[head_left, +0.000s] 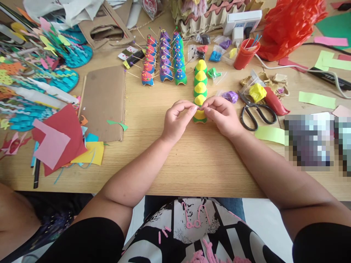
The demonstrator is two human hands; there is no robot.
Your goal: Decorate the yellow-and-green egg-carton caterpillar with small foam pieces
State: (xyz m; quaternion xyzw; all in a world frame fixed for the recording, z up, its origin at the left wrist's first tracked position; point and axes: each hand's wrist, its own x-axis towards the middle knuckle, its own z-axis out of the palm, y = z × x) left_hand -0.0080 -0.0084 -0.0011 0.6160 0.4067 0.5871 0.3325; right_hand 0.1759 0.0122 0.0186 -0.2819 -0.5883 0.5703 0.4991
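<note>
A green egg-carton strip with yellow-topped bumps (pixel 201 88) lies lengthwise on the wooden table. My left hand (pixel 179 118) and my right hand (pixel 222 115) meet over its near end, fingertips pinched close together. Something small and dark may be between the fingertips, too small to name. Beyond and to the left stand three finished-looking strips: a red and blue one (pixel 148 69), a purple one (pixel 165 58) and a blue and green one (pixel 179 62), with thin sticks poking out. Purple clay (pixel 229 96) in a bag lies just past my right hand.
Black scissors (pixel 257 111), a red cutter (pixel 275 102) and yellow clay (pixel 257 92) lie to the right. A red cup (pixel 246 54) stands farther back. On the left are a cardboard sheet (pixel 102 106), coloured paper (pixel 64 138) and blue crafts. A person's arm shows at lower left.
</note>
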